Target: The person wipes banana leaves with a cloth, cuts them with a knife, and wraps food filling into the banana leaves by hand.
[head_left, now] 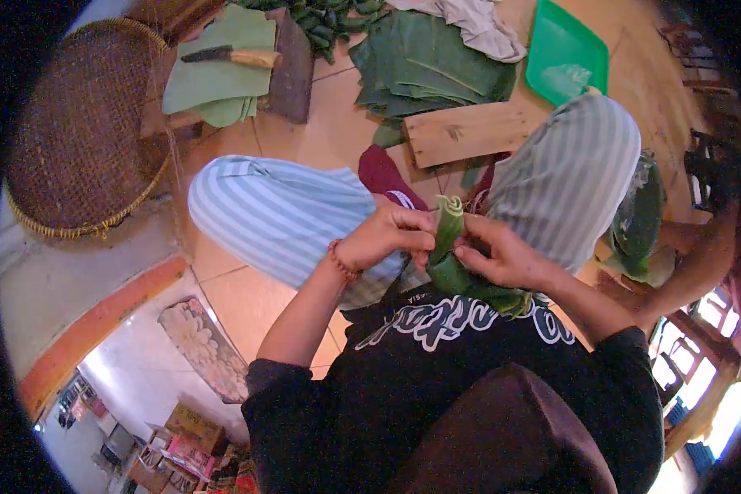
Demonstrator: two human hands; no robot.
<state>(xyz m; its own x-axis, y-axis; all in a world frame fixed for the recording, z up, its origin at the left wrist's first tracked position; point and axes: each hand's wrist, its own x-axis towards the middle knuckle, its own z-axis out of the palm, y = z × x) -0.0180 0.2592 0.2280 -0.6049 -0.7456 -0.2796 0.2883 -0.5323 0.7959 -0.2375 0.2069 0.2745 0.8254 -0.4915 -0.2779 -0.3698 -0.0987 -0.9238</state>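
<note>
Both hands grip a rolled green banana leaf (pixel 447 229) in front of my lap. Its upper end shows pale, curled layers, and its lower part bends right toward my shirt. My left hand (pixel 391 236), with a beaded bracelet at the wrist, pinches the roll from the left. From the other side, the thumb and fingers of my right hand (pixel 502 253) are closed on the leaf. Another length of folded leaf (pixel 482 288) lies against my shirt below the right hand; whether it is the same piece I cannot tell.
On the tiled floor ahead lie stacked leaves (pixel 436 62), a wooden board (pixel 465 133) and a green tray (pixel 566 49). A knife (pixel 235 56) rests on pale leaves at left, near a woven basket (pixel 90 123). Dark green wrapped bundles (pixel 325 23) are piled at the back.
</note>
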